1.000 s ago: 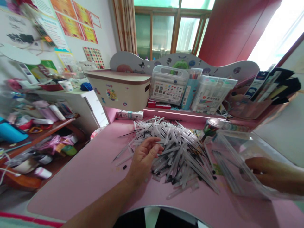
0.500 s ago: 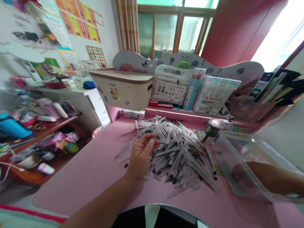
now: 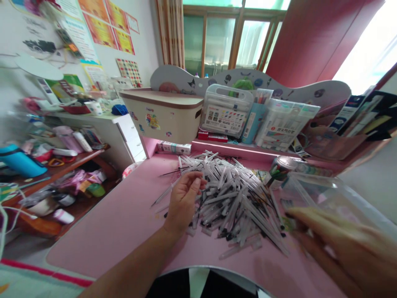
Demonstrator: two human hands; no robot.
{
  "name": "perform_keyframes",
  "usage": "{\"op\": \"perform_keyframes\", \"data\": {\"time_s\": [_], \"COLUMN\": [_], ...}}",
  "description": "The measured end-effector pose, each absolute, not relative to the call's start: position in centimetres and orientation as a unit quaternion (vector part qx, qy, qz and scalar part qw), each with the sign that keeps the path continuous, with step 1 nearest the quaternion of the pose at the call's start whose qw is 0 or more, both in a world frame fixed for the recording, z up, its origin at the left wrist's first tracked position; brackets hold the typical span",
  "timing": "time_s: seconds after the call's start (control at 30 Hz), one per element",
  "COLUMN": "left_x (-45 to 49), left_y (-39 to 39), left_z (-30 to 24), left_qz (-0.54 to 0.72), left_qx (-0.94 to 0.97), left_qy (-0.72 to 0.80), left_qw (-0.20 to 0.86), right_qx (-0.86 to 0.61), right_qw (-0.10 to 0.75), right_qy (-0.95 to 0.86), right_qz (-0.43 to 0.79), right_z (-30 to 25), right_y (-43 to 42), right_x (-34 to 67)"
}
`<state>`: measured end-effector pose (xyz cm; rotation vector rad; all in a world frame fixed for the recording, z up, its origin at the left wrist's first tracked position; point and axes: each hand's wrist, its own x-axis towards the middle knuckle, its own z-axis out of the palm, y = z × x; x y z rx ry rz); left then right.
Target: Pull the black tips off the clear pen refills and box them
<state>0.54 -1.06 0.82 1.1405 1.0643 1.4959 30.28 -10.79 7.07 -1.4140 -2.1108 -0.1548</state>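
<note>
Mid-frame, a pile of pen parts point(image 3: 229, 203) spreads over the pink desk point(image 3: 118, 231). The left hand point(image 3: 182, 203) curls at its left edge; the right hand point(image 3: 347, 244) blurs lower right, before the clear bin point(image 3: 333, 179). They're well apart — I can't tell whether either grips anything. A careless wrist could scatter loose parts; a low swing could knock the bin.

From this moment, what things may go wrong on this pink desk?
The pile of pen parts is loose, so the left hand beside it might make some slide.
The right hand overlaps the clear box in view; it could knock it.
The can stands close to both pile and box, so a push might tip it.
</note>
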Motion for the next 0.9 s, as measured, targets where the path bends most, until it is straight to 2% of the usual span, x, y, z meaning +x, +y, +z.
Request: {"op": "perform_keyframes", "data": {"time_s": [0.1, 0.23, 0.4, 0.57, 0.7, 0.9], "left_x": [0.5, 0.2, -0.3, -1.5, -2.1, -1.7], "left_y": [-0.7, -0.3, 0.0, 0.8, 1.2, 0.8], "left_z": [0.5, -0.2, -0.4, 0.7, 1.4, 1.2], "left_qz": [0.609, 0.594, 0.554, 0.389, 0.282, 0.206], "left_qx": [0.470, 0.498, 0.572, 0.706, 0.757, 0.769], "left_qy": [0.435, 0.452, 0.479, 0.522, 0.552, 0.572], "left_qw": [0.468, 0.441, 0.370, 0.279, 0.206, 0.197], "right_qx": [-0.501, -0.559, -0.578, -0.534, -0.521, -0.517], "right_qw": [0.141, 0.072, 0.163, 0.257, 0.276, 0.301], "right_qy": [-0.852, -0.825, -0.797, -0.801, -0.803, -0.798], "right_qz": [-0.049, -0.046, -0.070, -0.083, -0.087, -0.072], "right_z": [5.2, 3.0, 0.7, -0.8, -1.6, -2.3], "right_y": [-8.2, -4.9, -3.2, -3.3, -3.3, -3.5], "right_x": [25.5, 22.8, 22.8, 22.8, 22.8, 22.9]}}
